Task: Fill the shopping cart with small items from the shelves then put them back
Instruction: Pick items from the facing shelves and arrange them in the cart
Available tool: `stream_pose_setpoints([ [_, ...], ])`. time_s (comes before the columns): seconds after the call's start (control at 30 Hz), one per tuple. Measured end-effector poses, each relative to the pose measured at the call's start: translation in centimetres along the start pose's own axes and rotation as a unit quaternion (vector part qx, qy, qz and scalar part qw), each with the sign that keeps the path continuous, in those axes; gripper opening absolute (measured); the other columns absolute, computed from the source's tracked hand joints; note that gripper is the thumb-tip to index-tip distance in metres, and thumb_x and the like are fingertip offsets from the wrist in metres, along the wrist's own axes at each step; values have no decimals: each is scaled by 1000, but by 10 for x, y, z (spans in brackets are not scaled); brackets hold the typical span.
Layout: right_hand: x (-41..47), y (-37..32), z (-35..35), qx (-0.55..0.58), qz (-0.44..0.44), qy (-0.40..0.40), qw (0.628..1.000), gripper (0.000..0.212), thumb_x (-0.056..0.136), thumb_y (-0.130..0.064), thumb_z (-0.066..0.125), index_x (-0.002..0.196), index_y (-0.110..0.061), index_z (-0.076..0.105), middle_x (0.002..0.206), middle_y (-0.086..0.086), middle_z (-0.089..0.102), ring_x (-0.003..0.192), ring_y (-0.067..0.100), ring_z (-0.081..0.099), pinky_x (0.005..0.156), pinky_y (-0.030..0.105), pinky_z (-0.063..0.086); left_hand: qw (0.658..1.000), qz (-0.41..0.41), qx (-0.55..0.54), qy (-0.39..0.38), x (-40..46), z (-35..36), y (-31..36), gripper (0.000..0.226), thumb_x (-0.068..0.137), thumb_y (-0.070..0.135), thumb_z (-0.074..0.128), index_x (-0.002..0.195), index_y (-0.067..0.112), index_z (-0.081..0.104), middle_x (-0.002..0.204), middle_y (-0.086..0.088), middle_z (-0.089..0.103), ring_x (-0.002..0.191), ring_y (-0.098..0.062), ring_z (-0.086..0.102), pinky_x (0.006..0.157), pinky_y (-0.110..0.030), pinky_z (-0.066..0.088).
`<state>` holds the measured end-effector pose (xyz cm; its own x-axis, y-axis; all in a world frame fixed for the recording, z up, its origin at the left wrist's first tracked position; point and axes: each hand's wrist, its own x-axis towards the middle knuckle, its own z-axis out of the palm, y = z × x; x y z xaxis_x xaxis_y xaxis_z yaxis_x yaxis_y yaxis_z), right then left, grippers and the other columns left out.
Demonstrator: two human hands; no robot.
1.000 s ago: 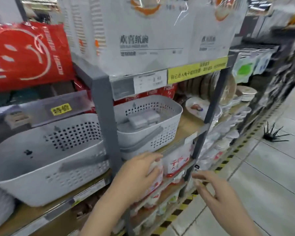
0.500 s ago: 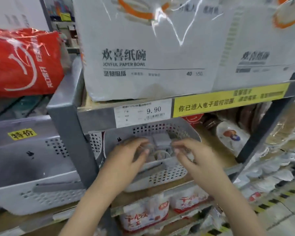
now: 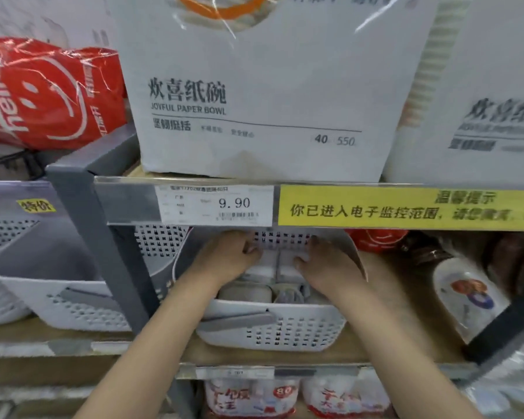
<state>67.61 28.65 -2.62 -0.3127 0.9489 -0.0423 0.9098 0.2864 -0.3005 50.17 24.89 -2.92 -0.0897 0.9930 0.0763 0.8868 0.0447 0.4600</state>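
Note:
A white perforated basket (image 3: 285,328) with a grey handle stands on the middle shelf and holds several small grey and white items. Both my hands reach deep into it, under the shelf edge above. My left hand (image 3: 224,258) and my right hand (image 3: 327,264) curl their fingers from either side around a small pale box (image 3: 277,266) at the back of the basket. More small grey pieces (image 3: 245,293) lie in front of the box. No shopping cart is in view.
A larger white basket (image 3: 58,297) sits to the left past a grey upright post (image 3: 103,252). Above are paper bowl packs (image 3: 254,86), a red pack (image 3: 43,92) and a 9.90 price tag (image 3: 217,204). Wrapped plates (image 3: 466,294) lie right; red-white packs (image 3: 251,397) sit below.
My view has closed in on the shelf. Both hands rose from the lower shelf into the basket and pushed further back, with the small box between them.

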Motion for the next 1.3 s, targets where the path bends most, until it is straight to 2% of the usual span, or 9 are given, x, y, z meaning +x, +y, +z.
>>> stream_pose_setpoints([
  [0.17,12,3,11,-9,20,-32,999,68,93,-48,46,141,-2,31,141,18,45,126,32,47,93,38,43,998,-42,17,-42,4,1,-3,26,90,42,57,94,16,58,94,1,62,88,-18,58,72,-29,44],
  [0.33,13,4,11,2,-5,-35,999,75,91,-44,55,145,-1,25,132,15,55,120,29,54,89,33,47,994,-70,-11,-89,6,4,-5,26,87,41,62,70,25,52,70,10,54,72,-10,56,55,-21,34],
  [0.57,16,4,7,62,10,-65,996,81,79,-29,73,142,-2,30,140,16,44,127,28,45,93,28,42,988,-99,-86,-87,8,4,-12,37,79,35,74,103,10,63,98,-2,67,91,-17,63,81,-34,50],
  [0.67,17,5,6,107,19,-61,992,64,79,-27,73,131,-1,46,131,15,51,113,24,52,81,27,44,983,-93,-138,-75,6,3,-11,34,79,20,76,101,15,52,89,6,57,78,-4,54,62,-15,44],
  [0.8,17,6,6,160,-8,-24,987,43,82,-24,68,116,-4,51,102,5,59,80,18,53,55,28,38,969,-85,-229,-45,5,-1,-10,33,79,6,73,99,24,54,95,6,63,91,-9,61,67,-13,46],
  [0.9,16,4,4,183,-22,-31,982,38,82,-23,67,110,-5,50,98,7,60,67,11,48,53,25,35,970,-89,-227,-17,1,-5,-7,29,82,9,71,107,17,60,101,2,64,84,-3,58,67,-9,43],
  [1.1,-6,2,-18,207,-71,67,974,29,86,-24,64,102,0,65,99,14,69,91,28,62,76,37,46,989,-43,-95,102,-24,-21,6,37,86,18,66,121,10,59,119,-2,62,109,-16,55,81,-24,39],
  [1.2,-25,5,-26,246,-108,136,954,27,83,-21,67,99,0,67,97,17,69,94,30,62,81,43,49,974,-21,-143,172,-53,-31,12,40,87,16,65,126,15,57,122,11,58,116,-8,51,82,-11,38],
  [1.3,-54,0,-25,333,-178,136,916,25,83,-22,67,105,-32,66,103,3,69,96,20,63,84,42,50,959,30,-199,201,-92,-40,13,45,87,12,65,125,33,55,114,37,53,109,13,50,85,1,36],
])
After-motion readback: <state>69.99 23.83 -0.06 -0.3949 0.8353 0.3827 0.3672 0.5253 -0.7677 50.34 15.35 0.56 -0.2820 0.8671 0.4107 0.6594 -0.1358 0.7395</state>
